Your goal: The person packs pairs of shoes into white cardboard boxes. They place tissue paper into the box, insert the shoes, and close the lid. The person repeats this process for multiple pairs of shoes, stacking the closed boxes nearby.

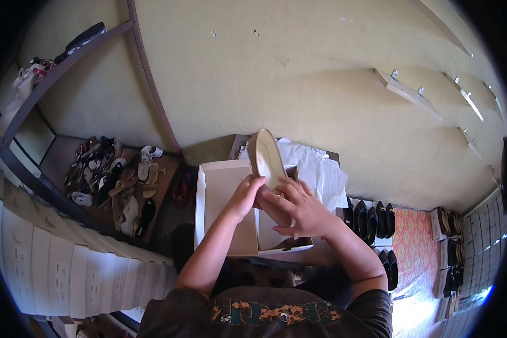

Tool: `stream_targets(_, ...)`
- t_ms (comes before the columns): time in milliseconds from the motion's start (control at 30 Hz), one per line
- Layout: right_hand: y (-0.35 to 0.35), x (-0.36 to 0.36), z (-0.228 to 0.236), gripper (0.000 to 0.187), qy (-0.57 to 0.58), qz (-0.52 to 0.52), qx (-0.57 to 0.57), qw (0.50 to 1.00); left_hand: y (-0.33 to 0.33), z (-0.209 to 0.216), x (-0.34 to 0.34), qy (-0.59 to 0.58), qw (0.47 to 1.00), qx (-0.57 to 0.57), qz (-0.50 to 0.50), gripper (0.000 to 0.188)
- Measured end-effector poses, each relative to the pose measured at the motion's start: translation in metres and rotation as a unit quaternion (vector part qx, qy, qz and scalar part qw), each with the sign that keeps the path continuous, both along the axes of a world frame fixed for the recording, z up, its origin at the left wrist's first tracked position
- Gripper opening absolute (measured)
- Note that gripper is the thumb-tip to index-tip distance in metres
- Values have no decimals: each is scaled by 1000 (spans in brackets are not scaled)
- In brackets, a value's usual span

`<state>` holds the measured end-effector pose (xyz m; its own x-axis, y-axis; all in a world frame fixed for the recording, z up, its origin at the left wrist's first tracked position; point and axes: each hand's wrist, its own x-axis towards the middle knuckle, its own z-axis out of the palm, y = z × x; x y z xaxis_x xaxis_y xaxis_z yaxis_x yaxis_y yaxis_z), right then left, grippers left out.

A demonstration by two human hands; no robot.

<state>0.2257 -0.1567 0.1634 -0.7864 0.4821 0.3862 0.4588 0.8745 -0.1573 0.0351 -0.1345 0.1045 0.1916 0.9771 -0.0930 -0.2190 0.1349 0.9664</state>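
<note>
In front of me I hold up a tan shoe (268, 158) with a pale insole, heel end pointing away from me. My left hand (243, 197) is closed around its left side near the middle. The fingers of my right hand (301, 207) rest bent over the shoe's right side and front part, hiding some of it. Below the shoe lies an open white shoe box (287, 246), its flat lid part (213, 169) spread to the left. White tissue paper (315, 169) is heaped behind the box on the right.
White boxes (79, 270) stand in a row at lower left. Loose sandals and shoes (127, 186) pile on a shelf beyond them. Black shoes (372, 219) stand in pairs on the right, beside a red patterned floor covering (416, 242). Wooden shelf brackets (408, 91) jut from the wall.
</note>
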Motion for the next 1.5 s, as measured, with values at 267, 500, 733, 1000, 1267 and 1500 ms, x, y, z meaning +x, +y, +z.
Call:
stream_targets(267, -11, 23, -18, 66, 62, 12, -123, 990, -21, -44, 5, 414, 896, 156, 19, 37)
stream_targets(500, -12, 23, -43, 63, 42, 18, -157, 987, -3, -49, 8, 730, 673, 88, -75, 49)
stream_targets(733, -16, 20, -72, 64, 16, 41, -162, 986, 25, -57, 2, 743, 661, 61, -86, 50)
stream_targets(1000, -5, 12, -106, 67, 20, 50, -148, 988, 37, -56, 2, 733, 675, 52, -74, 48)
stream_targets(1267, 6, 0, -127, 66, -10, 20, -143, 989, 35, -66, 0, 723, 684, 87, -39, 47)
stream_targets(1500, 5, -4, -127, 66, -22, 12, -133, 991, 38, -70, -2, 727, 678, 106, -27, 45)
